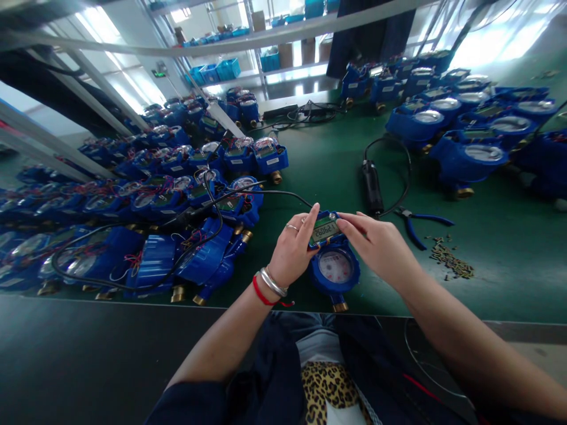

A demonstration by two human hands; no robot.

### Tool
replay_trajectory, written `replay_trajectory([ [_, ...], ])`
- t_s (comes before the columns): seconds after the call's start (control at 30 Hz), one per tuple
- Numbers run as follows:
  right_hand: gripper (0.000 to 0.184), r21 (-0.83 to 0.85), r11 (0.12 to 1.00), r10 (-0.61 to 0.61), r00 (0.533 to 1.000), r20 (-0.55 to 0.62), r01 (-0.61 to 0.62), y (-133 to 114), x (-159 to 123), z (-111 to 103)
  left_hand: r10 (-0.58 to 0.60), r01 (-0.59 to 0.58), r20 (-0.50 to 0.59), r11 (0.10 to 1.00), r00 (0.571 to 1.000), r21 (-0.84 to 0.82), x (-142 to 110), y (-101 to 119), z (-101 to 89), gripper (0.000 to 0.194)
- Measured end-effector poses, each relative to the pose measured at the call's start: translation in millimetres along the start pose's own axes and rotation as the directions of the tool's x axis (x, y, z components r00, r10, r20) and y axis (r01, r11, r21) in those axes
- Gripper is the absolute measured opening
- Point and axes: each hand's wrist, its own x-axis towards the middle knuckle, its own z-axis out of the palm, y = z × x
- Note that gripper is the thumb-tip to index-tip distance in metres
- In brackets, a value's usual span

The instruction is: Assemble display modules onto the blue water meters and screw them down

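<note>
A blue water meter (334,268) rests near the front edge of the green table, its round dial facing up and a brass fitting pointing toward me. Behind the dial, a circuit board with a lit-looking digit display (325,232) sits in the meter's square housing. My left hand (293,251) is closed around the left side of that housing, forefinger stretched along the display. From the right, my right hand (376,242) presses its fingers and thumb on the housing's right edge. Its fingertips partly cover the board's corner.
Rows of blue meters with exposed wires (159,200) fill the left; more meters (469,141) stand back right. A black electric screwdriver (372,188) with a cable, blue-handled pliers (414,227) and a pile of small screws (452,258) lie to the right. A black cable (283,192) crosses from the left.
</note>
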Motion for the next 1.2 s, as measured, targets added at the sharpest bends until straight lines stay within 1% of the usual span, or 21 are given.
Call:
replay_trajectory([
  [0.13,0.039,-0.059,0.988,-0.144,0.989,-0.020,0.143,9,-3,-2,0.002,-0.003,0.011,1.000,1.000,0.008,-2,0,-0.5,0.080],
  [0.17,0.038,-0.080,0.982,-0.174,0.984,-0.042,0.171,11,-4,-3,0.000,-0.001,0.014,1.000,1.000,0.009,-2,0,-0.8,0.080],
  [0.23,0.034,-0.109,0.969,-0.235,0.964,-0.122,0.223,13,-7,-4,-0.001,0.001,0.018,1.000,1.000,0.010,-3,0,-1.4,0.081],
  [0.3,0.029,-0.124,0.946,-0.320,0.926,-0.199,0.300,14,-11,-4,-0.001,0.001,0.024,1.000,1.000,0.009,-5,-1,-1.9,0.082],
  [0.33,0.026,-0.133,0.927,-0.373,0.902,-0.216,0.351,14,-12,-3,-0.002,0.001,0.026,1.000,1.000,0.009,-5,-1,-1.9,0.082],
  [0.4,0.018,-0.161,0.883,-0.467,0.858,-0.212,0.441,12,-15,-1,-0.002,0.001,0.028,1.000,1.000,0.011,-6,-1,-1.8,0.081],
  [0.47,0.010,-0.184,0.853,-0.518,0.836,-0.180,0.489,10,-15,3,0.002,-0.003,0.027,1.000,1.000,0.018,-6,-1,-1.6,0.080],
  [0.57,0.007,-0.188,0.840,-0.536,0.832,-0.142,0.509,8,-12,6,0.011,-0.012,0.030,1.000,0.999,0.027,-6,-2,-1.6,0.079],
  [0.8,0.009,-0.167,0.813,-0.575,0.814,-0.083,0.557,8,-3,6,0.016,-0.016,0.055,1.000,0.998,-0.005,-6,-3,-2.1,0.078],
  [0.97,0.012,-0.158,0.816,-0.564,0.825,-0.013,0.555,5,-2,2,0.026,-0.025,0.054,0.999,0.998,-0.028,-4,-3,-1.9,0.079],
  [1.07,0.015,-0.111,0.825,-0.556,0.831,0.010,0.554,5,-1,0,0.035,-0.033,0.063,0.999,0.997,-0.036,-4,-4,-1.1,0.078],
  [1.2,0.016,-0.024,0.826,-0.563,0.827,-0.002,0.562,7,1,1,0.021,-0.017,0.055,0.997,0.998,-0.072,-3,-3,0.3,0.078],
])
